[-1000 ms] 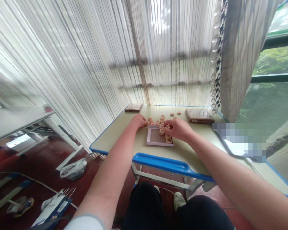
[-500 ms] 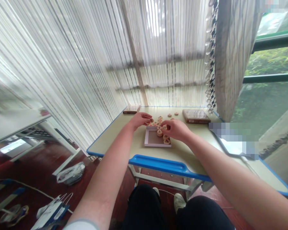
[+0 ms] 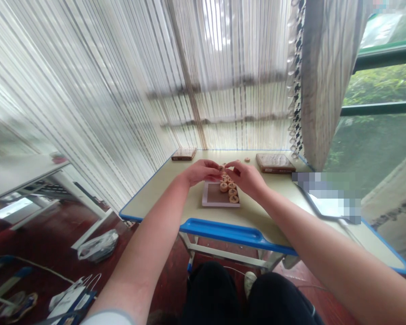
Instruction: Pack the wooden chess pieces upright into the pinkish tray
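Note:
My left hand (image 3: 205, 170) pinches a round wooden xiangqi piece (image 3: 221, 168) above the far edge of a shallow box (image 3: 214, 195). From the other side, the curled fingertips of my right hand (image 3: 245, 176) meet near this same piece; their exact contact is hard to make out. Inside the box, several xiangqi pieces (image 3: 232, 192) with dark characters lie in rows along the right side, some apparently stacked. Bare bottom shows on the box's left. Beyond the box, my hands mostly hide more loose pieces.
One loose piece (image 3: 247, 159) lies farther back on the table (image 3: 155, 194). Flat brown boxes stand at the back left (image 3: 184, 153) and back right (image 3: 275, 163). A dark-edged, partly blurred flat object (image 3: 331, 205) rests on the right. Blue trim (image 3: 223, 230) edges the near side.
My right hand has left the pieces in the box and moved up and away to meet my left. My left hand has shifted right with a piece.

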Demonstrator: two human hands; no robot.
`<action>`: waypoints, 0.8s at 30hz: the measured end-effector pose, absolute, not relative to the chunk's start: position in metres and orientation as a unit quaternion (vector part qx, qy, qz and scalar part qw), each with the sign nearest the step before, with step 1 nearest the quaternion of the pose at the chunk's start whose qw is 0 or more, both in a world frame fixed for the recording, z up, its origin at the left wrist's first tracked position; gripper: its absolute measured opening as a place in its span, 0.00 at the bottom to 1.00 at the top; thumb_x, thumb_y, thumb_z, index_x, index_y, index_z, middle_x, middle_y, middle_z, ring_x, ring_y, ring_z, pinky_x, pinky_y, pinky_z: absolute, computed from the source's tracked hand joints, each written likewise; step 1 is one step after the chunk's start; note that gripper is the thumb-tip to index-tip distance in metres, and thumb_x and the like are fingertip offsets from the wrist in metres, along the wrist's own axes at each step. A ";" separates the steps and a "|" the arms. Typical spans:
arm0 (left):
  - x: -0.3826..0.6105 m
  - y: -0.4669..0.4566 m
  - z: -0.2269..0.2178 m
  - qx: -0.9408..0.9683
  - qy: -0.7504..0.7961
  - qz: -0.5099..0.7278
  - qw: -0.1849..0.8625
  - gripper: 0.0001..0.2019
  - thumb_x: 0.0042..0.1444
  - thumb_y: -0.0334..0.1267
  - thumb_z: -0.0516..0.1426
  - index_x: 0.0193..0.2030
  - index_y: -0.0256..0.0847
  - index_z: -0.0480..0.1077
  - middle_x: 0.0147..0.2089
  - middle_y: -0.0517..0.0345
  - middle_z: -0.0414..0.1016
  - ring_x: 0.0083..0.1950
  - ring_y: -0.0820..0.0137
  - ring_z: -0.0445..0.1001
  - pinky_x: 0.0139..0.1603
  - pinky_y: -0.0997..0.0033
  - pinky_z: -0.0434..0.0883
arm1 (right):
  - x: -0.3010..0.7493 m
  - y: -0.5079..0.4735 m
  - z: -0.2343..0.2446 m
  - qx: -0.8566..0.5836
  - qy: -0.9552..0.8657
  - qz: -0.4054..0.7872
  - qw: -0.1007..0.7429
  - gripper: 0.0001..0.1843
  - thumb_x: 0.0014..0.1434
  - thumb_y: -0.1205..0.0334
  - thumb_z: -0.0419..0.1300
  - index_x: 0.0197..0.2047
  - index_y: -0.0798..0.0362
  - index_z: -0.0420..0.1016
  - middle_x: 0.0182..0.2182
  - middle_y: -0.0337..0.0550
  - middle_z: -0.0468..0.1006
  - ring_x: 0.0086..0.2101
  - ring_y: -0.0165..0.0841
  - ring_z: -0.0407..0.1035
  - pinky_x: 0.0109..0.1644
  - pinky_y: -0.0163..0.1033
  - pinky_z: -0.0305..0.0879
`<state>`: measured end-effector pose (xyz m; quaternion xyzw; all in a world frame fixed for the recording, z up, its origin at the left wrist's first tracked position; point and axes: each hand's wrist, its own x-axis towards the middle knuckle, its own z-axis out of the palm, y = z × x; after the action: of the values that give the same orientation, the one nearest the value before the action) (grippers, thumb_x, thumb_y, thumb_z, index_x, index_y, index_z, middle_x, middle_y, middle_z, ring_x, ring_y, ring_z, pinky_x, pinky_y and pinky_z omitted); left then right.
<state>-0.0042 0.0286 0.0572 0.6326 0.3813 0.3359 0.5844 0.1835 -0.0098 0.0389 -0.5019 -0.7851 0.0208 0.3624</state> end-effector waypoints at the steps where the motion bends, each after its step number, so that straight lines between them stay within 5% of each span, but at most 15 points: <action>1: -0.004 0.027 0.058 0.637 0.389 0.324 0.581 0.14 0.41 0.34 0.65 0.36 0.32 0.71 0.32 0.51 0.77 0.35 0.69 0.76 0.40 0.67 0.72 | 0.183 -0.010 0.039 -0.499 -0.784 0.026 0.369 0.15 0.59 0.53 0.52 0.44 0.48 0.73 0.26 0.40 0.76 0.26 0.29 0.66 0.30 0.33 0.55; 10: -0.006 0.024 0.063 0.672 0.418 0.267 0.550 0.20 0.42 0.44 0.65 0.37 0.30 0.72 0.37 0.43 0.77 0.32 0.71 0.75 0.32 0.72 0.70 | 0.185 -0.009 0.040 -0.496 -0.790 0.042 0.359 0.15 0.56 0.55 0.55 0.46 0.48 0.73 0.26 0.39 0.76 0.24 0.28 0.65 0.28 0.33 0.55; 24: -0.010 0.024 0.066 0.669 0.422 0.260 0.553 0.20 0.45 0.50 0.61 0.34 0.31 0.74 0.36 0.44 0.78 0.29 0.72 0.74 0.24 0.76 0.64 | 0.182 -0.014 0.043 -0.488 -0.797 0.053 0.352 0.14 0.54 0.55 0.56 0.42 0.50 0.72 0.24 0.37 0.73 0.23 0.26 0.62 0.26 0.32 0.52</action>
<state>-0.0100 0.0242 0.0663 0.6695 0.4218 0.2599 0.5535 0.1818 -0.0137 0.0427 -0.4877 -0.7970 0.0533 0.3523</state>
